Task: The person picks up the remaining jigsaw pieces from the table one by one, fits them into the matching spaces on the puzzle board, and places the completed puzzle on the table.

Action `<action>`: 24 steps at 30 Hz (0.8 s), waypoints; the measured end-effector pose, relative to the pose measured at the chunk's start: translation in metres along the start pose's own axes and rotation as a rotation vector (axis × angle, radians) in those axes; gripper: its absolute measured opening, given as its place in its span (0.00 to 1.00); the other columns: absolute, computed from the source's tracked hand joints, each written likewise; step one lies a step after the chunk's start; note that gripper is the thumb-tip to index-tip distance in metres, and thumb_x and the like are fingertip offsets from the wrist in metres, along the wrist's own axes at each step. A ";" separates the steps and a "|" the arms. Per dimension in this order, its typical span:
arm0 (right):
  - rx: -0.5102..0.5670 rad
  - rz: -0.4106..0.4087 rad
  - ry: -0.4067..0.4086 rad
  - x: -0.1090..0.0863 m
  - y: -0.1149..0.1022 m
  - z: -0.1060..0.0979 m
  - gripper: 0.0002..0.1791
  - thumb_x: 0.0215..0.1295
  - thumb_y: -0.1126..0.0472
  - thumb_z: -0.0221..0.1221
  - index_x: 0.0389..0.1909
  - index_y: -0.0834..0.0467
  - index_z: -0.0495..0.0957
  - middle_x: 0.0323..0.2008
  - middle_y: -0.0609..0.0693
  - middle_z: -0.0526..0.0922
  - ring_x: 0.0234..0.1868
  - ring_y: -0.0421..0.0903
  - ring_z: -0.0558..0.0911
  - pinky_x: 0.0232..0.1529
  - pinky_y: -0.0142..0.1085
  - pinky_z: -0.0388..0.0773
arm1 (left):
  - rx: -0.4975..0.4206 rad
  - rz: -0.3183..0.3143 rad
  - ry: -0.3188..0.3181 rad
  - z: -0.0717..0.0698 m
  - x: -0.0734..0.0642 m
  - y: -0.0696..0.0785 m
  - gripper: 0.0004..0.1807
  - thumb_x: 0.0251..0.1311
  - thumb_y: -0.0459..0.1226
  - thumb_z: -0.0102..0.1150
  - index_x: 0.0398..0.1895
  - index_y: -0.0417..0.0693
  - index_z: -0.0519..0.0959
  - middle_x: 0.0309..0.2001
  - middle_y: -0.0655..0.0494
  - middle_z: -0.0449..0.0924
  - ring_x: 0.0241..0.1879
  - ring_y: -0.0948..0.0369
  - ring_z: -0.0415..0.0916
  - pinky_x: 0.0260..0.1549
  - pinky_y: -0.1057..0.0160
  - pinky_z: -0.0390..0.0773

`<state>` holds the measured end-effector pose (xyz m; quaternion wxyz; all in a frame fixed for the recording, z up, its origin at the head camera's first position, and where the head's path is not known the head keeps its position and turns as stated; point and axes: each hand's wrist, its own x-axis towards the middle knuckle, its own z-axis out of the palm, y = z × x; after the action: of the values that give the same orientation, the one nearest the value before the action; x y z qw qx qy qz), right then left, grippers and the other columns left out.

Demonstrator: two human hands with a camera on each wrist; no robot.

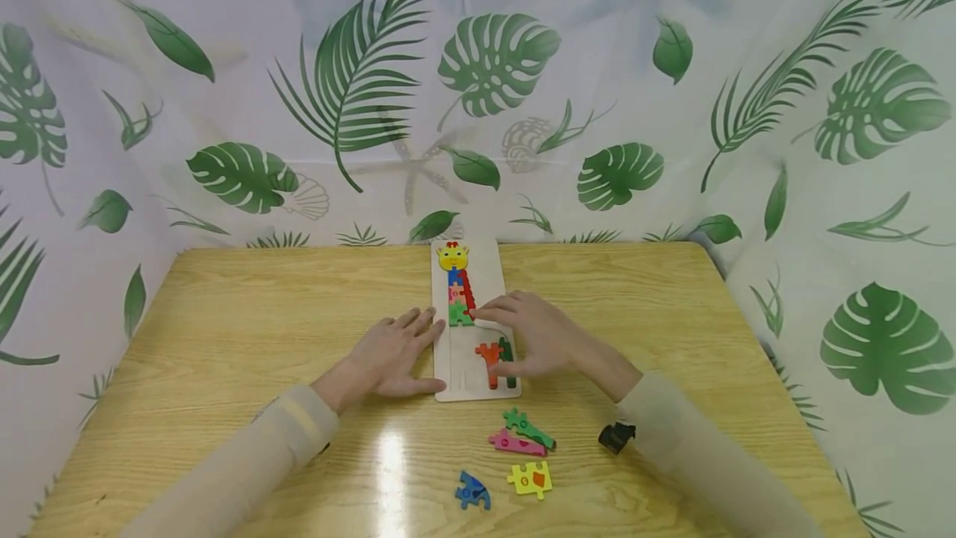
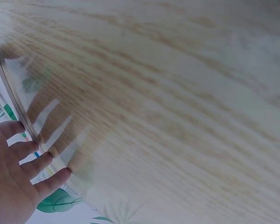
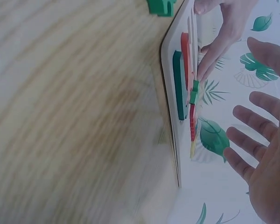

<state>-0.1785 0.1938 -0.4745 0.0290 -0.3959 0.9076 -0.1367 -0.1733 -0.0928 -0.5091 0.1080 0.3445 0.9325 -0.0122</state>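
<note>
A pale giraffe puzzle board point(image 1: 485, 268) lies on the table, with the yellow giraffe head piece point(image 1: 452, 257) at its far end. Below the head run blue, pink and green neck pieces, with a red mane piece point(image 1: 467, 293) alongside. An orange leg piece point(image 1: 490, 359) and a dark green piece point(image 1: 510, 376) lie in the near right part. My left hand point(image 1: 396, 355) touches the board's left edge with extended fingers. Over the right side hovers my right hand point(image 1: 541, 335), its fingers point(image 3: 255, 121) spread and holding nothing in the right wrist view.
On the wooden table point(image 1: 284, 297), nearer than the board, lie loose pieces: a green one point(image 1: 529, 428), a pink one point(image 1: 519, 443), a yellow one point(image 1: 531, 480) and a blue one point(image 1: 472, 491). A leaf-printed cloth point(image 1: 373, 214) stands behind the table.
</note>
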 end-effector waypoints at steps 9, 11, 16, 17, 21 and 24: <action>-0.008 -0.001 0.002 -0.022 -0.006 0.010 0.44 0.61 0.34 0.69 0.75 0.50 0.73 0.66 0.50 0.82 0.65 0.53 0.79 0.66 0.56 0.79 | 0.001 0.003 0.000 0.001 -0.001 0.001 0.55 0.66 0.74 0.46 0.85 0.49 0.56 0.85 0.43 0.53 0.82 0.41 0.58 0.74 0.39 0.72; -0.015 -0.014 0.009 -0.026 -0.008 0.012 0.44 0.61 0.34 0.69 0.75 0.50 0.73 0.65 0.50 0.82 0.64 0.52 0.79 0.65 0.55 0.80 | 0.006 0.005 0.005 0.001 -0.002 0.002 0.55 0.66 0.74 0.46 0.85 0.49 0.56 0.85 0.43 0.54 0.82 0.41 0.59 0.73 0.39 0.73; -0.039 -0.036 0.037 -0.035 -0.013 0.013 0.42 0.60 0.35 0.69 0.73 0.49 0.75 0.63 0.48 0.84 0.61 0.50 0.81 0.61 0.51 0.82 | 0.010 0.013 0.019 0.001 -0.003 0.002 0.55 0.66 0.74 0.47 0.85 0.48 0.57 0.85 0.42 0.54 0.81 0.41 0.60 0.72 0.39 0.74; -0.047 -0.039 0.040 -0.037 -0.014 0.012 0.42 0.60 0.35 0.69 0.73 0.48 0.75 0.63 0.48 0.84 0.61 0.50 0.81 0.61 0.51 0.82 | 0.011 0.014 0.020 0.001 -0.003 0.002 0.55 0.66 0.74 0.47 0.85 0.48 0.57 0.85 0.42 0.54 0.81 0.40 0.60 0.72 0.39 0.74; -0.063 -0.061 0.066 -0.045 -0.018 0.011 0.42 0.60 0.35 0.70 0.73 0.48 0.76 0.61 0.48 0.85 0.59 0.49 0.81 0.58 0.49 0.83 | 0.013 0.015 0.022 0.001 -0.003 0.001 0.55 0.67 0.74 0.46 0.85 0.48 0.57 0.85 0.42 0.54 0.82 0.40 0.59 0.72 0.39 0.74; -0.071 -0.062 0.080 -0.052 -0.021 0.010 0.43 0.60 0.35 0.70 0.73 0.49 0.75 0.61 0.49 0.85 0.59 0.49 0.82 0.58 0.49 0.83 | 0.015 0.016 0.021 0.000 -0.002 0.001 0.55 0.67 0.74 0.46 0.85 0.48 0.57 0.85 0.42 0.54 0.82 0.40 0.59 0.72 0.38 0.74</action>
<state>-0.1261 0.2160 -0.4811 -0.0258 -0.4189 0.8996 -0.1208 -0.1714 -0.0935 -0.5090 0.0955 0.3527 0.9307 -0.0149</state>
